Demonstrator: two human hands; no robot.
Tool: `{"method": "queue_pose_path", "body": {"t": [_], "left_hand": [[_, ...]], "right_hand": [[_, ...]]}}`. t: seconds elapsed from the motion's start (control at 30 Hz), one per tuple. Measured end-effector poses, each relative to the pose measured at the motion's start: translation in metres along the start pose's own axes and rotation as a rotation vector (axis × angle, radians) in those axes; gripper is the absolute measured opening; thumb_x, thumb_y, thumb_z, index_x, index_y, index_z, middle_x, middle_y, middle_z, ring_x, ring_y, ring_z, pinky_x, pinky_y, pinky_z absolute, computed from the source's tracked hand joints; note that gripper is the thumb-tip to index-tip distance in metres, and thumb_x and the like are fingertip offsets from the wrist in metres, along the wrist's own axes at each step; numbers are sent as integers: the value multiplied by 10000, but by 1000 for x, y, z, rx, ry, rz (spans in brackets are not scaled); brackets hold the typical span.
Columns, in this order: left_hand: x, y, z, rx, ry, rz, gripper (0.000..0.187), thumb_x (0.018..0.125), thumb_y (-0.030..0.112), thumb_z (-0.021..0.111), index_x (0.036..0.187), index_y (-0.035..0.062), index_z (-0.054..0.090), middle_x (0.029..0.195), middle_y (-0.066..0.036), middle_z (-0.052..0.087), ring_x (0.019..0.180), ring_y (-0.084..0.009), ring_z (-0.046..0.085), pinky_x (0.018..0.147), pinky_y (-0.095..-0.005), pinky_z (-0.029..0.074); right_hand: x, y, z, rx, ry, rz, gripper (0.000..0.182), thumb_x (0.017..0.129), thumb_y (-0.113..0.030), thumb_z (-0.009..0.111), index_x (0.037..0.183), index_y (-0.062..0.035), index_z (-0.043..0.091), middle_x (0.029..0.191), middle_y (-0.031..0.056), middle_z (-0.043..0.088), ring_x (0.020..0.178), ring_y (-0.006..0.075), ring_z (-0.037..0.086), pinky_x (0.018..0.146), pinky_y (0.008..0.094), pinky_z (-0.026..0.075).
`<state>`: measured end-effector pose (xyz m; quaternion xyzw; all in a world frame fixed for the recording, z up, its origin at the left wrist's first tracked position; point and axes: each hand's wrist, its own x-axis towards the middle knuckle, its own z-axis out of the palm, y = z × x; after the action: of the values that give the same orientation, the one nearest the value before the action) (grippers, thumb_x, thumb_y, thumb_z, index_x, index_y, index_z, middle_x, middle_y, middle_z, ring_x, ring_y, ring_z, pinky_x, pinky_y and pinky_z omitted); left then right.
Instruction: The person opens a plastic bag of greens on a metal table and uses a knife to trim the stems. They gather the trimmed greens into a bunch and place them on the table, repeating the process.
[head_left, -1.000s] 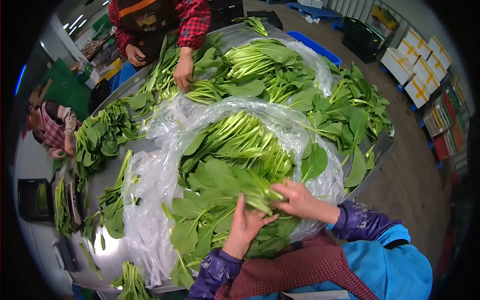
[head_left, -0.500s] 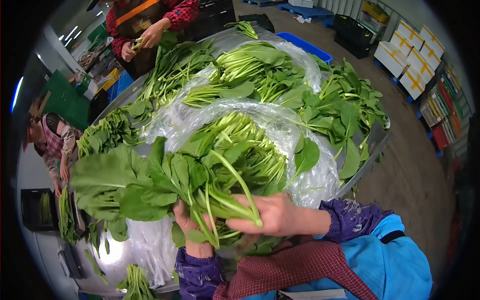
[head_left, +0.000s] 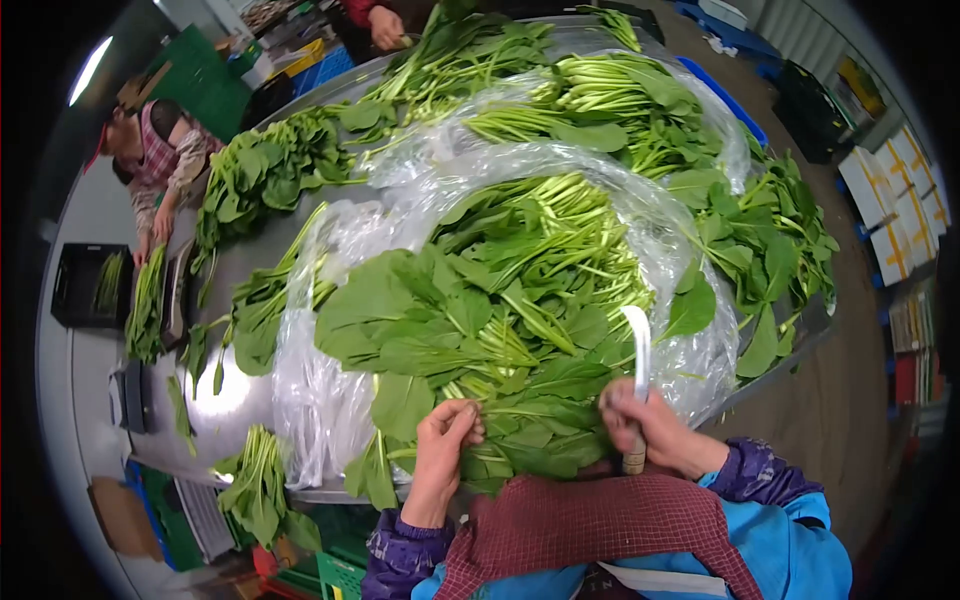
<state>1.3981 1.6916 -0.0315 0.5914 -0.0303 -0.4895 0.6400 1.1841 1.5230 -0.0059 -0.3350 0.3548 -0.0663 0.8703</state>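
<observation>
One knife (head_left: 641, 358): right of centre, blade up, presumably clear of greens (head_left: 520, 335)
Right hand (head_left: 655, 425): closed round knife
Left hand (head_left: 445, 448): half-curled, can't tell if pinching
Greens: frame centre, plastic (head_left: 330, 425) likely corralling them

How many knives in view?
1: a curved-bladed knife in the right hand, blade pointing away from the body, over the greens. Others may be hidden under leaves.

Your curved, pale-bladed knife (head_left: 640, 352) juts forward from your right hand (head_left: 645, 420); leafy greens (head_left: 500, 300) lie heaped between and beyond your left hand (head_left: 444, 442) and it.
</observation>
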Motion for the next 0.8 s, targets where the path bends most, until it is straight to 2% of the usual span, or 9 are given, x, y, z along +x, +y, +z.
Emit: {"method": "queue_pose_path", "body": {"t": [0.13, 0.27, 0.37, 0.43, 0.47, 0.53, 0.6, 0.67, 0.8], "left_hand": [[6, 7, -2, 254, 130, 208, 137, 874, 126, 584, 835, 5, 635, 667, 16, 553, 589, -53, 486, 560, -188, 394], [18, 7, 16, 535, 81, 489, 110, 837, 86, 613, 849, -21, 634, 737, -11, 573, 626, -57, 501, 564, -193, 403], [17, 9, 44, 679, -16, 685, 99, 776, 21, 645, 874, 18, 654, 782, -35, 574, 630, -103, 530, 592, -209, 438], [17, 5, 54, 624, -57, 645, 134, 764, 10, 650, 898, 23, 658, 768, -43, 578, 632, -103, 536, 596, -219, 443], [15, 6, 58, 619, -75, 612, 152, 760, 11, 653, 911, 27, 659, 763, -50, 579, 632, -105, 538, 598, -222, 444], [10, 11, 60, 701, -78, 654, 162, 754, 11, 655, 915, 29, 659, 754, -57, 577, 617, -119, 538, 593, -229, 444], [6, 17, 58, 921, -14, 752, 171, 734, 2, 656, 901, 38, 663, 807, -77, 590, 690, -196, 557, 637, -280, 452], [3, 28, 67, 1092, 89, 1167, 200, 699, 3, 647, 888, 59, 678, 896, -65, 603, 814, -244, 548, 732, -338, 441], [-16, 42, 81, 1293, -52, 1476, 304, 562, 28, 657, 862, 71, 673, 886, -65, 585, 860, -278, 536, 839, -401, 404]], "right_hand": [[-3, 17, 3, -65, -156, 191, 278, 929, -278, 506, 878, -4, 507, 564, 6, 422, 446, 77, 391, 393, 212, 315], [22, -1, -2, -320, -48, -65, 252, 931, -234, 494, 873, 6, 541, 598, 6, 468, 459, 94, 445, 446, 226, 384], [65, -6, -13, -832, 196, -478, 232, 883, -211, 559, 898, 21, 569, 678, 38, 573, 524, 120, 534, 502, 253, 446], [98, 1, -26, -1240, 307, -1006, 258, 820, -193, 632, 961, 20, 593, 770, 65, 647, 619, 149, 606, 574, 290, 494], [98, 0, -23, -1239, 330, -1007, 258, 820, -193, 632, 961, 20, 593, 770, 65, 647, 619, 149, 606, 574, 290, 494], [97, -5, -13, -1202, 184, -567, 277, 781, -191, 680, 964, 5, 610, 815, 93, 669, 687, 177, 636, 636, 302, 512], [80, -15, 2, -1018, 107, -554, 300, 751, -202, 709, 946, 6, 613, 777, 85, 659, 692, 153, 619, 628, 281, 498], [50, -34, 24, -865, 21, -493, 281, 732, -205, 719, 882, 6, 609, 744, 65, 634, 687, 122, 590, 613, 259, 478], [11, -51, 44, -833, -197, -419, 258, 740, -211, 726, 917, -49, 632, 692, -12, 573, 616, 55, 487, 568, 232, 409]]}}
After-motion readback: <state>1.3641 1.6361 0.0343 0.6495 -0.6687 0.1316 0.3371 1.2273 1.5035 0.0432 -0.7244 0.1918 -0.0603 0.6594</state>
